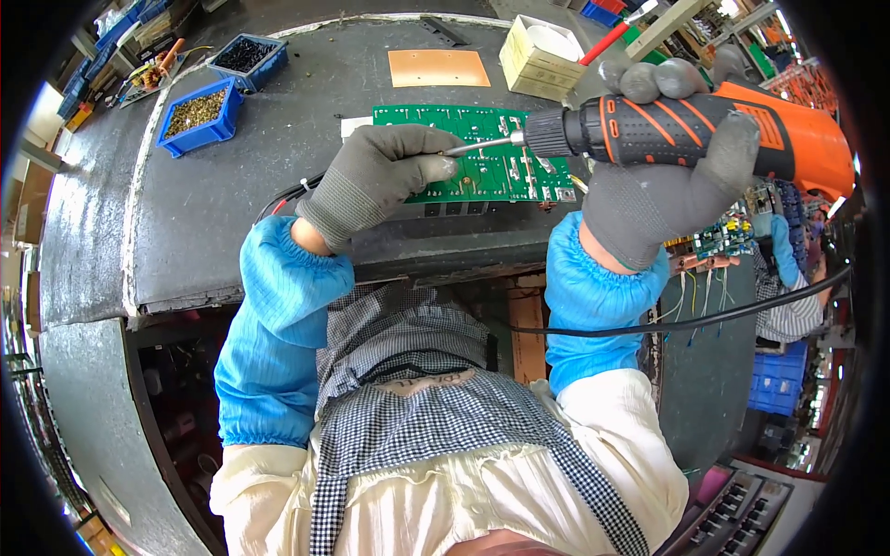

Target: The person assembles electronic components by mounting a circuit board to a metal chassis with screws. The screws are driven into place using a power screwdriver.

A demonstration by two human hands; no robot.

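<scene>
My right hand, in a grey glove, is wrapped round an orange and black electric screwdriver lying nearly level, its bit pointing left. The thin metal bit ends between the thumb and forefinger of my gloved left hand, which pinches its tip. Whether a screw sits there is hidden by the fingers. Beneath both hands a green circuit board with silvery solder spots lies near the bench's front edge. Dark parts show under its near side.
Blue bins hold brass-coloured small parts and black ones at the far left. A copper-coloured plate and a pale box lie behind the board. A black cable crosses by my right forearm. Another person's blue sleeve shows at right.
</scene>
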